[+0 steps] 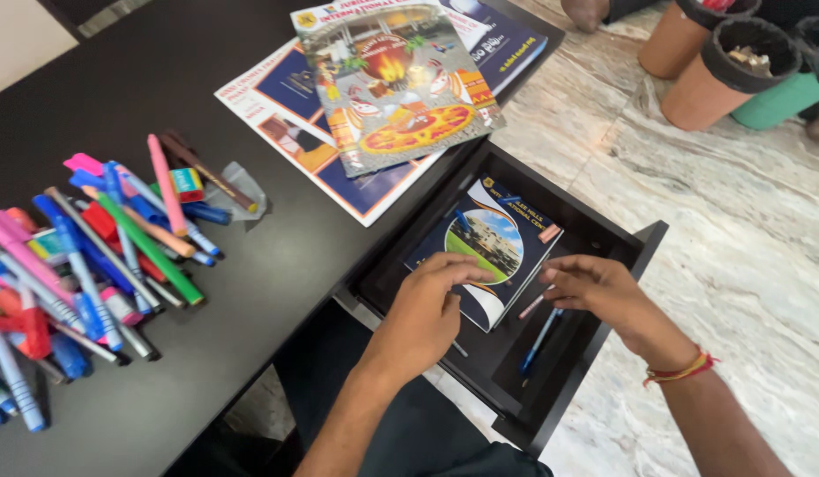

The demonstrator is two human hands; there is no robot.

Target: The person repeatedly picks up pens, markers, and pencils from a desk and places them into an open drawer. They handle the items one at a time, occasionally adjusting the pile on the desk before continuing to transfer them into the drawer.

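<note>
Booklet (489,252) lies in the open black drawer (604,238); left hand (427,305) rests open fingers on its near edge, right hand (595,287) open beside, over a blue pen (540,340). Farther back, magazines (396,84) on the desk (118,79).

Both forearms are bare from the elbow down, with no sleeves showing anywhere along them. The left hand (424,311) wears nothing at all, no ring, watch or band, while the wrist behind the right hand (595,287) carries a thin bracelet of twisted threads (680,371) in red and yellow-orange, wound round a few times with a small red tail sticking out at the side. Below the arms, the lap is covered in dark, plain cloth.
</note>
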